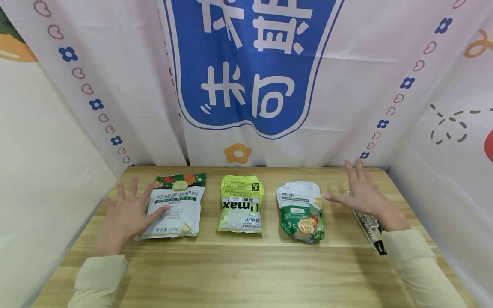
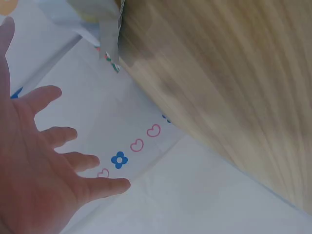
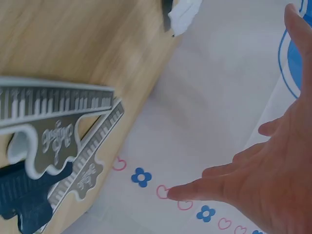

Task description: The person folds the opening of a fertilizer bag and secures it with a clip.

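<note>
My left hand [image 1: 126,216] is held with its fingers spread beside a white bag with a green top [image 1: 175,209] marked 500g. Its thumb overlaps that bag in the head view; whether they touch I cannot tell. In the left wrist view the left hand [image 2: 44,161] holds nothing. My right hand [image 1: 362,192] is also spread and holds nothing, between a white and green pouch [image 1: 294,211] with printed fruit and silver metal pieces with ruler-like edges [image 1: 363,226]. In the right wrist view, dark blue plastic [image 3: 29,192] lies against these scroll-patterned metal pieces [image 3: 53,139].
A yellow-green Umax bag [image 1: 241,205] lies mid-table between the other two bags. The wooden table [image 1: 246,273] meets a white printed cloth [image 1: 346,107] along its back edge. White cloth walls [image 1: 42,149] stand at both sides.
</note>
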Action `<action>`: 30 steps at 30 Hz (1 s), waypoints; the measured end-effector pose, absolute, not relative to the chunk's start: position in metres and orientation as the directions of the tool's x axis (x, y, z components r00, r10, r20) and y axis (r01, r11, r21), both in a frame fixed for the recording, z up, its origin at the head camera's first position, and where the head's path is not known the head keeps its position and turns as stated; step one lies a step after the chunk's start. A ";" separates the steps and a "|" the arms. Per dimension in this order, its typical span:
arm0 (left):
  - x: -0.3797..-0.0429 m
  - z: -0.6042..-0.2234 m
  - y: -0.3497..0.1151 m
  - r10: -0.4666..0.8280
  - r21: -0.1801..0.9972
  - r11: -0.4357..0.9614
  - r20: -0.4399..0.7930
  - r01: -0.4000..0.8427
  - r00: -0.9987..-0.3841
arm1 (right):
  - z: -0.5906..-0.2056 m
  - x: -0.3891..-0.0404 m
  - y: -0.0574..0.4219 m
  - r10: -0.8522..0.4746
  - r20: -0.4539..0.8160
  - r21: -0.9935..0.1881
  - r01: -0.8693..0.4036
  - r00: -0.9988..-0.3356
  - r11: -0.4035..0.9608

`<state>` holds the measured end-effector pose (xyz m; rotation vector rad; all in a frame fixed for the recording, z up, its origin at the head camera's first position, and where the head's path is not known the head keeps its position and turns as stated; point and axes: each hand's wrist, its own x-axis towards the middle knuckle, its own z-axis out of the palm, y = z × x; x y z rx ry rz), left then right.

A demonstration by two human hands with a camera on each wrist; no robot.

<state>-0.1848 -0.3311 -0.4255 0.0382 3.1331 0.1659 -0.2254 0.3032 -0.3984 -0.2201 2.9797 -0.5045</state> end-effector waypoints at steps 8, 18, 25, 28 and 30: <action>-0.183 -0.429 -0.324 0.005 0.114 0.993 0.044 0.010 -0.999 | -0.393 -0.225 0.285 -0.193 -0.074 -0.339 -0.157 -0.978 0.928; -0.188 -0.434 -0.321 0.011 0.151 0.988 0.067 0.021 -0.998 | -0.383 -0.218 0.256 -0.256 -0.052 -0.318 -0.227 -0.965 0.921; -0.191 -0.434 -0.320 0.018 0.187 0.982 0.058 0.028 -0.998 | -0.377 -0.216 0.232 -0.302 -0.041 -0.337 -0.271 -0.953 0.902; -0.191 -0.436 -0.321 0.022 0.189 0.981 0.046 0.031 -0.999 | -0.375 -0.216 0.223 -0.313 -0.032 -0.344 -0.284 -0.949 0.895; -0.190 -0.437 -0.321 0.021 0.199 0.980 0.043 0.029 -0.999 | -0.374 -0.216 0.217 -0.319 -0.026 -0.341 -0.292 -0.947 0.894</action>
